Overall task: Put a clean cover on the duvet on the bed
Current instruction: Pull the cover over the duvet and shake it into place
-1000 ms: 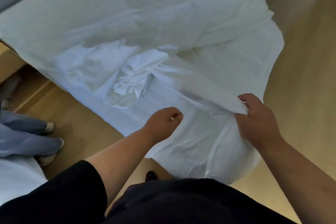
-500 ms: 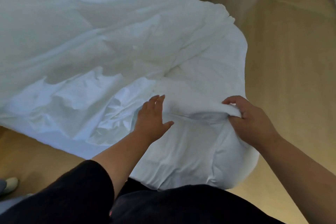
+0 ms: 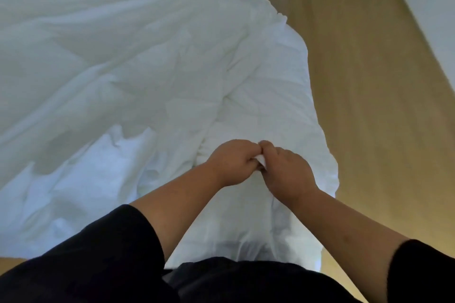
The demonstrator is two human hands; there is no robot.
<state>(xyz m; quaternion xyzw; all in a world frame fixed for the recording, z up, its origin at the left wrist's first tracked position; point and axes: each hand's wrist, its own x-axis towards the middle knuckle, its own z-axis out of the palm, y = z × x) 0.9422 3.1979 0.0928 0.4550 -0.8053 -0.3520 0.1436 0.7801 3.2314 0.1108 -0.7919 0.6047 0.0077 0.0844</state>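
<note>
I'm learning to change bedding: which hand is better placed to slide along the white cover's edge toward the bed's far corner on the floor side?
Probably the right hand: it lies nearer that side of the white cover, while the left hand pinches the same fold.

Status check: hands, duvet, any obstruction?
Left hand and right hand together, pinching one white fabric fold. Duvet rumpled on the bed. Nothing in the way.

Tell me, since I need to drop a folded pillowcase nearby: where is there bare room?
The wooden floor right of the bed, between the duvet and the white wall, lies bare. The duvet's far left spread is open too, though rumpled. It is crowded where the left hand and right hand pinch fabric together.
</note>
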